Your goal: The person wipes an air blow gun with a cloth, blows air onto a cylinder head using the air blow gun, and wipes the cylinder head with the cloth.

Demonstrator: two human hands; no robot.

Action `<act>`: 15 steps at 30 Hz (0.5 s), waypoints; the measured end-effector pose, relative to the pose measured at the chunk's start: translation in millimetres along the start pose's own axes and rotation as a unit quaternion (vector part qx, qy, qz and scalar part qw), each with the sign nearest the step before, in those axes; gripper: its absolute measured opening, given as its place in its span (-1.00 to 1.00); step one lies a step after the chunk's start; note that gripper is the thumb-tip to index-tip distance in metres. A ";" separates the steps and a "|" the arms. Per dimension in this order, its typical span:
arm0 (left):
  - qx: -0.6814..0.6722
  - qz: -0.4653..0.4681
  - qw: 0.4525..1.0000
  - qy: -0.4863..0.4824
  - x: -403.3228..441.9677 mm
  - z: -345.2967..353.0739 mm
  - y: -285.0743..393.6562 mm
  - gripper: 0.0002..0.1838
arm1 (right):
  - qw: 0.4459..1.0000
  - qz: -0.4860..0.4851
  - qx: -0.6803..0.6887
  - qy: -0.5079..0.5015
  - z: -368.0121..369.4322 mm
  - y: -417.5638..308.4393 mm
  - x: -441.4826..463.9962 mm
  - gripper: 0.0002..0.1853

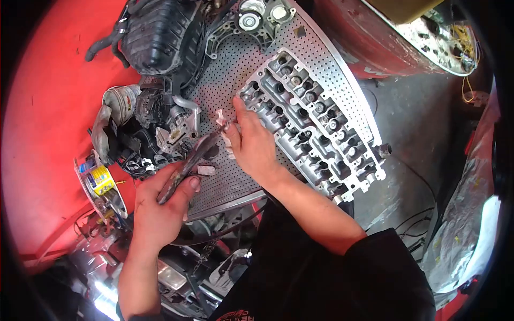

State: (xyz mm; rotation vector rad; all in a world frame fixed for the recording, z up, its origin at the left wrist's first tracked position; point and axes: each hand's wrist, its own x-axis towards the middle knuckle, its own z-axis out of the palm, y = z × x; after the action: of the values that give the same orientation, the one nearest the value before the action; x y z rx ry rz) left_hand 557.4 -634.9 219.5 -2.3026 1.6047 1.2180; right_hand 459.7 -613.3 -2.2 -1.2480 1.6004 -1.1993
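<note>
In the head view my left hand (160,206) is wrapped round the lower end of a dark, long-handled tool (184,172), which slants up to the right. My right hand (256,144) is closed near the tool's upper end, on a small pale piece that its fingers partly hide. Just right of my right hand, a large metal cylinder head (316,125) lies on the perforated metal tray (225,80). Below the tool, a small whitish block (206,170) rests on the tray.
A black ribbed engine part (160,40) and a metal bracket with a pulley (249,21) stand at the top. Mixed engine parts and a wire spool (103,182) are at the left. A red drum (369,37) stands at the upper right.
</note>
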 end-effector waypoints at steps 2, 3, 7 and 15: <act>-0.002 -0.005 1.000 0.003 0.2 3.6 -1.7 -0.68 | 0.996 0.077 -0.007 -0.048 -0.9 -1.4 -2.7 -0.44; 0.011 -0.004 1.000 -0.001 -0.3 4.1 -0.8 -0.68 | 0.998 0.061 -0.003 -0.023 -1.2 0.3 -5.2 -0.48; 0.013 0.015 1.000 -0.007 -1.8 2.6 3.3 -0.74 | 0.999 0.038 0.010 -0.006 -12.8 1.9 0.6 -0.60; 0.009 -0.009 0.999 -0.031 0.2 -2.8 17.1 -0.72 | 0.998 0.062 0.011 -0.019 -17.3 1.7 2.8 -0.63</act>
State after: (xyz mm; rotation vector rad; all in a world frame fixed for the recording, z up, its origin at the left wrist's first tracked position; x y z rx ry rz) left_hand 545.0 -644.1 227.4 -2.2407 1.5649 1.2525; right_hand 442.4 -612.2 0.7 -1.1348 1.6074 -1.1062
